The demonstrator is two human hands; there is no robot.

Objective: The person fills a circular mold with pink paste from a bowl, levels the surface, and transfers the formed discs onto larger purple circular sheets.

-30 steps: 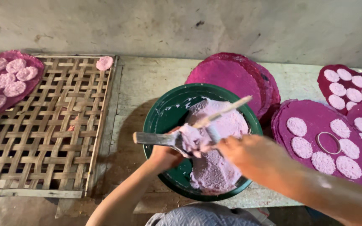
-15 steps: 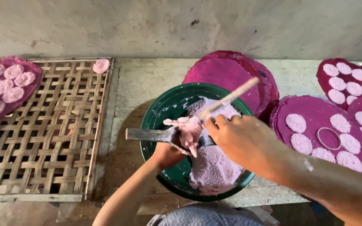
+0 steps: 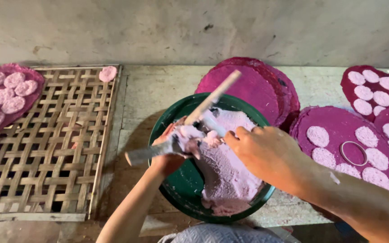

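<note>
A green bowl (image 3: pixel 181 189) sits in the middle of the bench, holding a mound of pale purple paste (image 3: pixel 230 171). My left hand (image 3: pixel 167 159) reaches over the bowl's left rim and grips a flat grey scraper (image 3: pixel 142 154) that sticks out to the left, with a lump of paste on it. My right hand (image 3: pixel 269 153) comes in from the right above the paste. Its fingertips are closed on the paste-coated lower end of a wooden stick (image 3: pixel 217 94), which slants up to the right. Stick and scraper meet over the bowl.
A woven bamboo tray (image 3: pixel 50 148) lies on the left with one pale disc (image 3: pixel 108 73) at its far corner. Magenta round mats (image 3: pixel 253 85) are stacked behind the bowl. More mats with several pale discs lie on the right (image 3: pixel 338 121) and far left (image 3: pixel 5 90). A metal ring (image 3: pixel 353 153) rests on one.
The wooden stick's free end has swung up and to the left. The grey scraper has slid a little further out to the left. Both hands stay over the bowl.
</note>
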